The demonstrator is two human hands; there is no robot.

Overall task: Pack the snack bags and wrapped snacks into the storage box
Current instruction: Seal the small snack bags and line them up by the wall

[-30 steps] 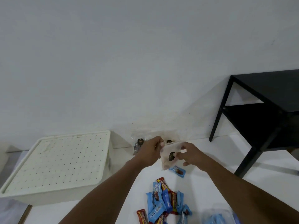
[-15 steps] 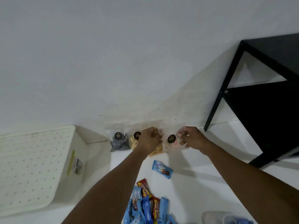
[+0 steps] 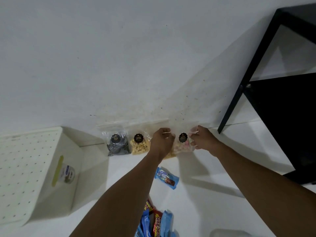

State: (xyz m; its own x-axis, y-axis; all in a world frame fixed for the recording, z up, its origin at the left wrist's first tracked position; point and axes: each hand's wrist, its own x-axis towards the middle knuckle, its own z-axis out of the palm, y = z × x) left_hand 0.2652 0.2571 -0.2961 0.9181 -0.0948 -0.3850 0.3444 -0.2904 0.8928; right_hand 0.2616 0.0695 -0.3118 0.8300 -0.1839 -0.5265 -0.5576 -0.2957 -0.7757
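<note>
You have four clear plastic snack bags lined up along the wall, each with a round black sticker: a dark one [image 3: 118,143], a yellow one [image 3: 139,145], another yellow one [image 3: 169,154] mostly hidden by your left hand [image 3: 162,141], and the pastel-filled bag [image 3: 181,145]. Your left and right hand [image 3: 202,139] fingers pinch its top corners. One blue wrapped snack [image 3: 166,177] lies alone on the floor [image 3: 205,199]; a glossy pile [image 3: 156,221] sits nearer you. The white storage box [image 3: 25,168], perforated lid on, stands left; a black shelf unit [image 3: 282,125] stands right.
</note>
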